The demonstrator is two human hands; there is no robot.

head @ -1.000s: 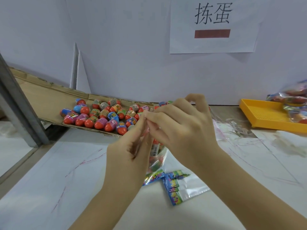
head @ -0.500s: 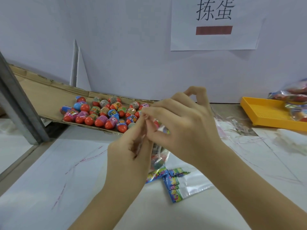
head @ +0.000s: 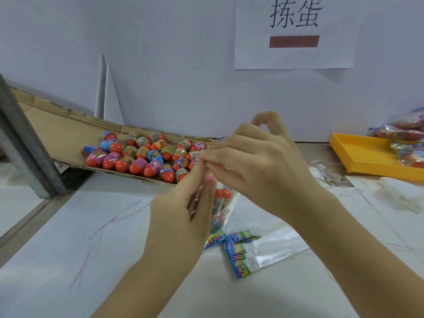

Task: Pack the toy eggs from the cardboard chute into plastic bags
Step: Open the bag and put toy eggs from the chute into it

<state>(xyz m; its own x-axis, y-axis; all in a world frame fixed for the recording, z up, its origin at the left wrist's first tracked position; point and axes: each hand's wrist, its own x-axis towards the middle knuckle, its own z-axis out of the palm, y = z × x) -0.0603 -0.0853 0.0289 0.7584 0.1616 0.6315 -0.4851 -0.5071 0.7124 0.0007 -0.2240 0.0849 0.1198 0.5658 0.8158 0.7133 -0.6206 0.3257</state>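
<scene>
- the left hand (head: 183, 216) and the right hand (head: 259, 161) are staying joined over the middle of the table (head: 91, 237). they are riding slightly higher than a second ago, both pinching the mouth of a plastic bag (head: 223, 207) between thumb and fingertips.
- the bag is hanging below the pinch, with red-topped toy eggs (head: 222, 193) showing inside. i am judging that filling is over and closing is under way.
- the hands are hiding the mouth itself, so i cannot tell how far shut it is.
- the right forefinger is curling toward its thumb above the pinch; whether it is holding anything there is unclear.
- many loose eggs (head: 142, 157) are lying at the lower end of the cardboard chute (head: 57, 134) along the far left edge, so more bags are waiting.
- empty bags (head: 263, 249) are lying flat near the middle, beneath the right wrist.
- filled bags (head: 403, 138) are sitting in a yellow tray (head: 362, 157) at the far right corner.
</scene>
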